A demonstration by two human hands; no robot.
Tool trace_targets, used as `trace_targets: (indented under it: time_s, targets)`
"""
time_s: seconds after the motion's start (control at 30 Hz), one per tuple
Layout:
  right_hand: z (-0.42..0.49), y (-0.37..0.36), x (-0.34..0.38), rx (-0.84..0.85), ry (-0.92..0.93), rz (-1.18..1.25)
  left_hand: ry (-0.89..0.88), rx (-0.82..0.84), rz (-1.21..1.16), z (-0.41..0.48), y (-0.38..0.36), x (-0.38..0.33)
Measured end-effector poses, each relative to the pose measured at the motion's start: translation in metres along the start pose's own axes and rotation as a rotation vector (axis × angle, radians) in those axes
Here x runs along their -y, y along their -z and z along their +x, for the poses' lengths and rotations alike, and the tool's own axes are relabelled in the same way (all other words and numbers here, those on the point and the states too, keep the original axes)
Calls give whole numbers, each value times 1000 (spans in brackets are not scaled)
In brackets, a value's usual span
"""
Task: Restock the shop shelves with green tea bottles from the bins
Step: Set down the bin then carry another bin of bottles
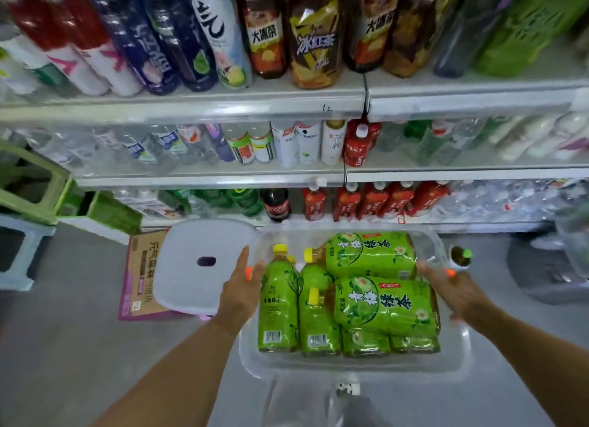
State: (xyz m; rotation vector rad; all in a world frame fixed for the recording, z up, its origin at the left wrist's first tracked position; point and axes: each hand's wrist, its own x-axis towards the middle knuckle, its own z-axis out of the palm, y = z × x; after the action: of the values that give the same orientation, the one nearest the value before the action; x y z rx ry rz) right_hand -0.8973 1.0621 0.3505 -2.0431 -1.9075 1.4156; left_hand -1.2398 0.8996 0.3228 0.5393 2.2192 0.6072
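Observation:
A clear plastic bin (350, 367) sits low in front of the shelves, holding several green tea bottles with green labels and yellow caps, all lying down. Two large bottles (371, 254) lie across its right side and slimmer bottles (279, 302) lie lengthwise on its left. My left hand (240, 291) is on the bin's left rim, thumb inside and fingers stretched along the outside. On the right rim is my right hand (455, 291), its thumb over the edge. Both hands appear to grip the bin.
Three shelf levels of drinks fill the background, and the bottom shelf (350, 221) holds red bottles and a cola bottle. A white stool top (204, 264) and a cardboard box (140, 273) are left of the bin. Green crates (32, 184) stand far left. Another clear container (287, 401) lies below.

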Motion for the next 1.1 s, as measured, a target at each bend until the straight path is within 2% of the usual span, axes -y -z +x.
trace_targets:
  time_s: [0.2,0.63,0.8,0.97,1.1]
  targets:
    - [78,8,22,-9,-17,5,-62,-6,8,73,-6,-44]
    - [179,-1,48,-38,143,88,-50,-8,87,164,-24,-71]
    - [186,-7,38,-99,27,9,-13,5,159,162,-25,-77]
    - [187,-9,43,-33,-57,89,61,88,274,161,-27,-87]
    - [177,-7,53,-63,-219,-114,170,124,453,157,-24,-114]
